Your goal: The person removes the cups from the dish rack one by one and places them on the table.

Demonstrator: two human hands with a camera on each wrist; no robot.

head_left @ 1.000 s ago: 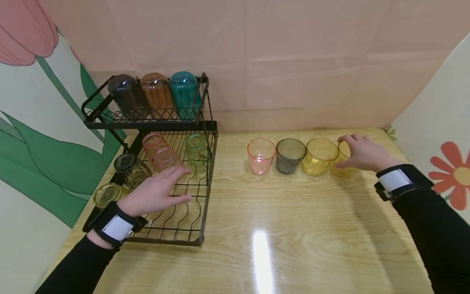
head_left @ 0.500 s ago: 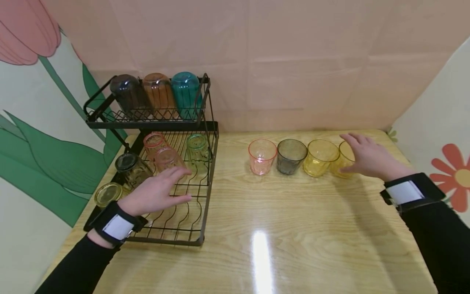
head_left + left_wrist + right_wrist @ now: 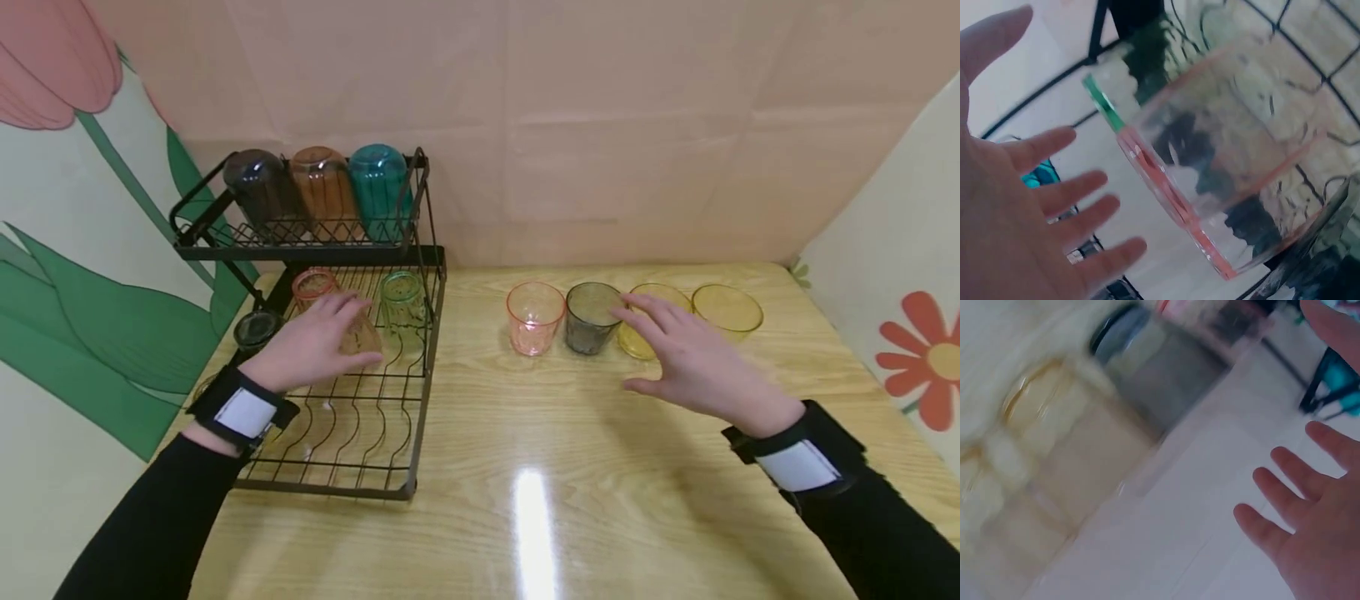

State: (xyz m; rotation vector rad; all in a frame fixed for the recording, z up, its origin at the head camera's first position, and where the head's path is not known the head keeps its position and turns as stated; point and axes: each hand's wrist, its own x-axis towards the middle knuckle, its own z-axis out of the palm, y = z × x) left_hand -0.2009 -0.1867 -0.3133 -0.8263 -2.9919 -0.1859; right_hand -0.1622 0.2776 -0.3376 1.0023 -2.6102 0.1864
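Note:
My left hand (image 3: 307, 346) hovers with loosely spread fingers over the lower tier of the black dish rack (image 3: 408, 483). Beneath it is an upside-down pink glass (image 3: 362, 337), partly hidden; the left wrist view shows a gap between fingers and glass. My right hand (image 3: 693, 367), also spread and holding nothing, is over the right part of a row of upright glasses. It partly covers a yellow glass (image 3: 637, 342). A second yellow glass (image 3: 727, 310) stands to its right. A grey glass (image 3: 591, 321) and a pink tumbler (image 3: 535, 321) stand to its left.
Black, brown and teal glasses (image 3: 380, 187) sit upside down on the rack's upper tier. Below are another pink glass (image 3: 313, 286), a green glass (image 3: 403, 302) and a dark glass (image 3: 257, 330). The wooden table (image 3: 600, 492) meets a pink backdrop.
My right hand has left the rightmost yellow glass and moved left and nearer the camera, over the row. My left hand has shifted slightly up and back over the rack.

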